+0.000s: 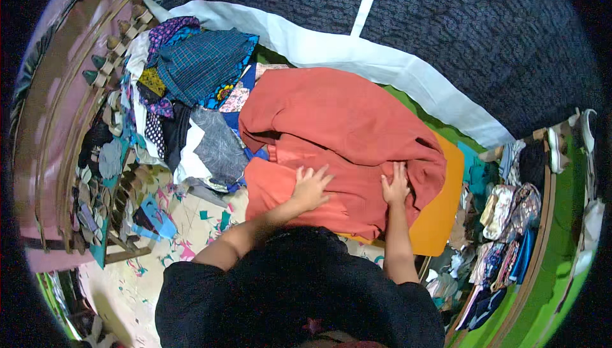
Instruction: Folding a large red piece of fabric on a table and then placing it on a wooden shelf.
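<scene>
A large coral-red cloth (344, 105) lies loosely folded and rumpled over an orange-yellow tabletop (440, 220) in front of me. My left hand (310, 189) rests on a lighter part of the cloth near the middle, its fingers spread out. Farther right, my right hand (396, 185) lies on the cloth beside its thick bunched fold, fingers stretched forward and slightly apart. Neither hand grips the cloth. The cloth hides most of the tabletop. Wrinkles run between the two hands.
To the left is a heap of patterned fabrics (204, 67) beside a grey textured cloth (223, 150). Fabric scraps (185, 220) litter the floor. Shelves with wooden spool-like pieces (108, 48) line the left. Garments (510, 220) fill the right side. A dark patterned curtain (459, 35) hangs behind.
</scene>
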The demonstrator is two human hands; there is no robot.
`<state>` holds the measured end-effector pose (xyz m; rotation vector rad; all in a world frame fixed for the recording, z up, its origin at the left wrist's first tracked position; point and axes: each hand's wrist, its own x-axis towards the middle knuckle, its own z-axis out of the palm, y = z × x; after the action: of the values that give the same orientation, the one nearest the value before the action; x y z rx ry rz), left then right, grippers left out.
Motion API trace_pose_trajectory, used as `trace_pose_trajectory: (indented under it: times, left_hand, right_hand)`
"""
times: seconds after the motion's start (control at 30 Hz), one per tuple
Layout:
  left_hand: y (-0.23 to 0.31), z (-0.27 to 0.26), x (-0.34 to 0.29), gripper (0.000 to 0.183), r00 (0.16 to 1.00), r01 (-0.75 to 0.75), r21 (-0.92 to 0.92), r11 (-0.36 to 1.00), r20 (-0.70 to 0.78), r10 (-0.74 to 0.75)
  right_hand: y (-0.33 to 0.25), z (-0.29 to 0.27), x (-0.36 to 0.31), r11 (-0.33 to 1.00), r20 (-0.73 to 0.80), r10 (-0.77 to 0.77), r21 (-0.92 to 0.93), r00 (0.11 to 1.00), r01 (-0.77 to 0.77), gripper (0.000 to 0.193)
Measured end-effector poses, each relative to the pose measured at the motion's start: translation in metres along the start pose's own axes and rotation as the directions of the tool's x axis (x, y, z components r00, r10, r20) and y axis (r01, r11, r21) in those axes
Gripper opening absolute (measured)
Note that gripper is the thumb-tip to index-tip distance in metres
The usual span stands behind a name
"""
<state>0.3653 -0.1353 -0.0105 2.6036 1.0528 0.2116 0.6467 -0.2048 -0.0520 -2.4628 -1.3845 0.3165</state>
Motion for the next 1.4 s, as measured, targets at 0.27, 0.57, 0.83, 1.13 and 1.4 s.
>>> trace_pose_trajectory:
  times: [0.27,0.57,0.83,1.13,1.4]
  left_hand:
    - [0.007,-0.003,-0.007,0.048,0.998,0.056,-0.157,0.986,-0.019,-0.06]
    - [-0.066,0.008,-0.036,0.045,0.902,0.335,-0.27,0.903,-0.186,-0.39]
    - [-0.09,0.004,-0.027,0.081,0.831,0.504,-0.265,0.822,-0.108,-0.545]
    - [-0.079,0.03,-0.037,0.065,0.947,0.319,-0.02,0.948,-0.033,-0.319]
    - [-0.069,0.038,-0.071,0.017,0.888,0.195,-0.211,0.958,-0.377,-0.264]
  right_hand:
    - [0.04,-0.01,0.028,0.995,0.018,0.023,-0.099,1.0,-0.021,0.067]
    - [0.014,0.012,-0.002,0.986,-0.072,0.142,-0.075,0.987,-0.148,0.056]
    - [-0.019,0.01,-0.058,0.995,-0.02,0.083,0.058,0.996,-0.082,0.044]
    - [-0.054,0.023,-0.133,0.985,-0.258,0.042,0.172,0.965,0.003,0.045]
    - [-0.038,0.015,-0.213,0.969,-0.509,0.246,0.113,0.825,-0.219,0.053]
